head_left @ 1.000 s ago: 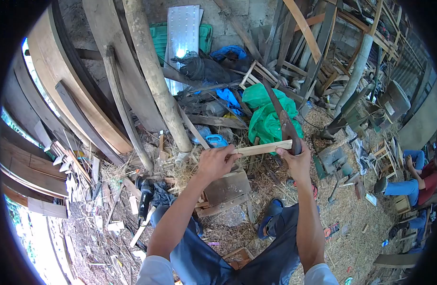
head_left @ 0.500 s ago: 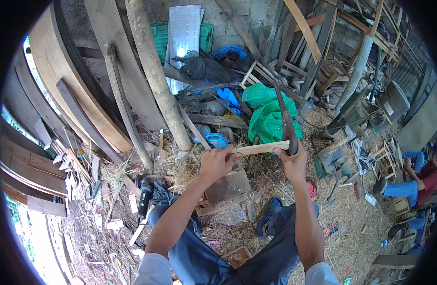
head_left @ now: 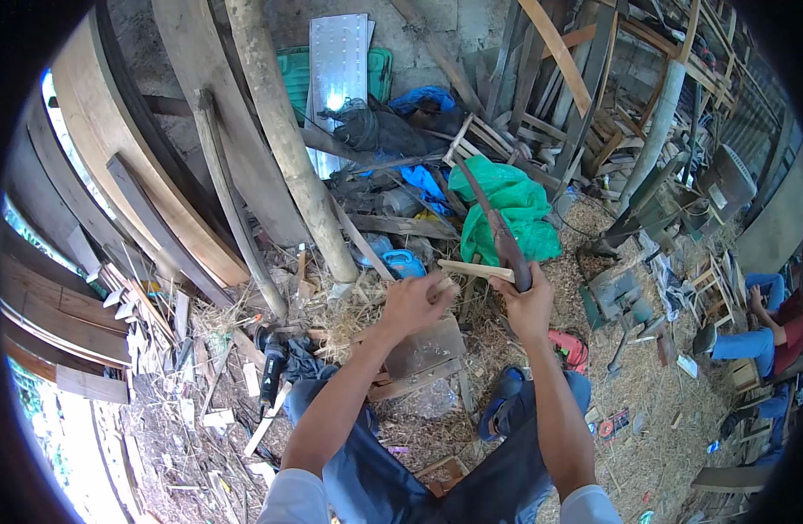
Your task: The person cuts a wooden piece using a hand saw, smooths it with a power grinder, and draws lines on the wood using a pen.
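Note:
My right hand is closed around the lower end of a long dark wooden tool and the right end of a short pale wood strip. The tool slants up and left in front of a green plastic bag. My left hand is just below the strip's free left end, its fingers curled and slightly blurred. Whether anything is between those fingers cannot be made out. Below the hands stands a wooden block.
A black power tool lies at the left among wood scraps. A wooden post and long boards lean beyond it. A red tool is near my right foot, and a seated person is at the far right.
My left hand has come off the strip's left end and moved slightly down and right. The strip and dark tool have tilted, and the view has shifted slightly.

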`<state>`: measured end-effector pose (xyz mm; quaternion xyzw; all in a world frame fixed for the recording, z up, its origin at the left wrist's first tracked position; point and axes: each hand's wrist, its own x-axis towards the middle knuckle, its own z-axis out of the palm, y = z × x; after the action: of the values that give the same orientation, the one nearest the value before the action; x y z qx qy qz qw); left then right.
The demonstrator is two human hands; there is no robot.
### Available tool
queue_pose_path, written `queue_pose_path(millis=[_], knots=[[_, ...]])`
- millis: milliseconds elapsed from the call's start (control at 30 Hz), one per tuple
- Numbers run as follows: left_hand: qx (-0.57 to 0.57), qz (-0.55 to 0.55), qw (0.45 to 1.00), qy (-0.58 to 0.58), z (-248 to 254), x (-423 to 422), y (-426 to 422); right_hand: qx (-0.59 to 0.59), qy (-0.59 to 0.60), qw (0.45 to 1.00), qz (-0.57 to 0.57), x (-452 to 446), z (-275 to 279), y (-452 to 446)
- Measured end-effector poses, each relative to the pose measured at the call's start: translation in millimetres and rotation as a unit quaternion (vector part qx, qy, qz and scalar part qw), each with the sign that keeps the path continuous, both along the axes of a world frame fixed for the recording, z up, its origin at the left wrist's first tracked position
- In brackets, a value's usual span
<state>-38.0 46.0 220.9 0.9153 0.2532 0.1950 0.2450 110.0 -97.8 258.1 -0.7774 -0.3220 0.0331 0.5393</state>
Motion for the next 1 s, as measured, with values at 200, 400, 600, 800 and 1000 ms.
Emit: queue_pose_path(millis=[200,400,600,800,1000], knots=[[-0.577,-0.164,0.771,-0.213,-24,-6,28,-0.007,0.046,0.998,-0.043,8,-6,-4],[-0.597,-0.164,0.754,-0.217,-6,-13,27,-0.137,-0.001,0.988,-0.074,28,-17,-9],[-0.583,-0.088,0.784,-0.194,-22,-11,36,-0.177,-0.031,0.982,-0.052,41,-46,-9],[-0.470,-0.070,0.865,-0.162,-24,-39,44,-0.188,-0.024,0.982,-0.015,24,-62,-3],[-0.453,-0.002,0.867,-0.206,-39,-79,37,-0.011,-0.071,0.974,0.215,-27,-129,-3]])
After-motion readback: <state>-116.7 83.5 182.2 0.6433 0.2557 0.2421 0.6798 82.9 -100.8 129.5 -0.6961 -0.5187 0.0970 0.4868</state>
